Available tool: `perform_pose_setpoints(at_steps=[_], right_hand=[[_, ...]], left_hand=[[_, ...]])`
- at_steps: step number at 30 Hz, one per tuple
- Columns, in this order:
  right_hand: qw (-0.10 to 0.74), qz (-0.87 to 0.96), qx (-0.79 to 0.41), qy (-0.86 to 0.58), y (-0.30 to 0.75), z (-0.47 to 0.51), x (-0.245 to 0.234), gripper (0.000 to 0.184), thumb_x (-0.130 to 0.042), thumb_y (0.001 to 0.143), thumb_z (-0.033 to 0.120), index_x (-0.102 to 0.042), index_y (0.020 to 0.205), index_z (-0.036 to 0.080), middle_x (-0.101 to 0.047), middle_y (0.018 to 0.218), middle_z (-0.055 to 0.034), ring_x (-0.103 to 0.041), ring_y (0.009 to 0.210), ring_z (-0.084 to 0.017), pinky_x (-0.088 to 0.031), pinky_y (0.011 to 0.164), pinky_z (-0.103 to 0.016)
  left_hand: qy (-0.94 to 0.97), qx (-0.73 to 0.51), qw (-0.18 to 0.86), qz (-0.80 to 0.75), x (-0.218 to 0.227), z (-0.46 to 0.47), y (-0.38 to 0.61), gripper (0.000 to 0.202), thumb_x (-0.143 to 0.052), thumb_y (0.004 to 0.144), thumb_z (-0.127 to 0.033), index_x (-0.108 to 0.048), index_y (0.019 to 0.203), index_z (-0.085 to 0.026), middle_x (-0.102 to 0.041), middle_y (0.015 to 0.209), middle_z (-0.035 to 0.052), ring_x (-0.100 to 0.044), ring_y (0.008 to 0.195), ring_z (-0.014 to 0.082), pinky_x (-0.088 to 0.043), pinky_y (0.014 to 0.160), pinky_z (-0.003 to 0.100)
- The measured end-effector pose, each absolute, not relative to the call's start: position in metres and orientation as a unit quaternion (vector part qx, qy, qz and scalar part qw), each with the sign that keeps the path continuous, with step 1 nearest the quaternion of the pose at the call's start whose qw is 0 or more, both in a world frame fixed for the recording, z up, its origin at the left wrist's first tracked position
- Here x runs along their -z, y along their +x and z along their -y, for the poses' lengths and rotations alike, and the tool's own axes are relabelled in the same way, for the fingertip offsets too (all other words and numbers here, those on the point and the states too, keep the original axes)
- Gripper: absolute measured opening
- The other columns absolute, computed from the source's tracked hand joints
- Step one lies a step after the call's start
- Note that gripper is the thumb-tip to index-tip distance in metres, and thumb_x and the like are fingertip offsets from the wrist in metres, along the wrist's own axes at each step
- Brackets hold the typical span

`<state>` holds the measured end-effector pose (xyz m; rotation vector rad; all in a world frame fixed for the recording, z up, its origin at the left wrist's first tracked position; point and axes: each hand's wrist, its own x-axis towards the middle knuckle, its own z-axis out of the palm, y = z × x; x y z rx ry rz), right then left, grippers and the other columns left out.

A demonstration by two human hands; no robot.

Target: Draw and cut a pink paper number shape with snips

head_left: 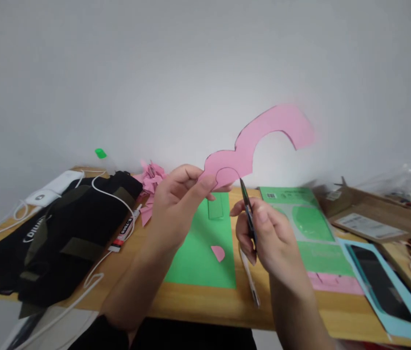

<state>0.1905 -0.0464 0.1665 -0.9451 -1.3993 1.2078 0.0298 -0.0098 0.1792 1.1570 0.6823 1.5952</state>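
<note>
My left hand [178,201] is raised above the wooden table [205,304] and pinches the lower end of a curved pink paper cut-out [259,138]. That shape arches up and to the right, and its far end is blurred. My right hand [267,236] is closed round a pair of dark scissors [247,206]. Their tips point up at the semicircular notch in the pink shape, just below my left fingers. A small pink half-round scrap [218,253] lies on the green sheet [203,248] underneath.
A black bag [55,238] with white cables lies at the left, beside a white power bank [54,189]. Pink scraps [150,182] and a green-capped bottle [102,156] are behind. Green packaging [307,218], a phone on blue paper [380,282] and a cardboard box [384,214] lie right.
</note>
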Motion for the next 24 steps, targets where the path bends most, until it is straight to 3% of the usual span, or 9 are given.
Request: perform_pose_setpoints(at_steps=[7,14,24], right_hand=[[0.483,0.54,-0.609,-0.323,0.179,0.041,-0.163,0.043,-0.051,0.097,0.061,-0.058,0.092,0.019,-0.042,0.049,0.0107,-0.025,0.03,-0.002,-0.02,0.029,-0.012],[0.494,0.497,-0.652,-0.29,0.181,0.044,-0.16,0.036,-0.049,0.101,0.054,-0.061,0.093,0.021,-0.037,0.048,0.0116,-0.018,0.032,-0.001,-0.018,0.031,-0.01],[0.504,0.42,-0.719,-0.229,0.174,0.05,-0.16,0.035,-0.049,0.102,0.052,-0.058,0.088,0.021,-0.033,0.05,0.0121,-0.013,0.031,-0.001,-0.015,0.03,-0.01]], left_hand=[[0.443,-0.69,0.502,-0.275,-0.164,0.013,0.035,0.016,-0.074,0.085,-0.019,-0.065,0.072,-0.019,-0.064,0.062,-0.006,-0.063,0.059,0.0052,-0.05,0.061,0.014],[0.448,-0.682,0.516,-0.26,-0.165,0.017,0.037,0.017,-0.07,0.082,-0.012,-0.064,0.068,-0.019,-0.066,0.062,-0.0058,-0.061,0.058,0.0049,-0.049,0.058,0.013],[0.435,-0.714,0.489,-0.25,-0.167,0.021,0.045,0.019,-0.075,0.082,-0.017,-0.061,0.069,-0.02,-0.066,0.062,-0.0048,-0.062,0.058,0.0076,-0.053,0.056,0.017]])
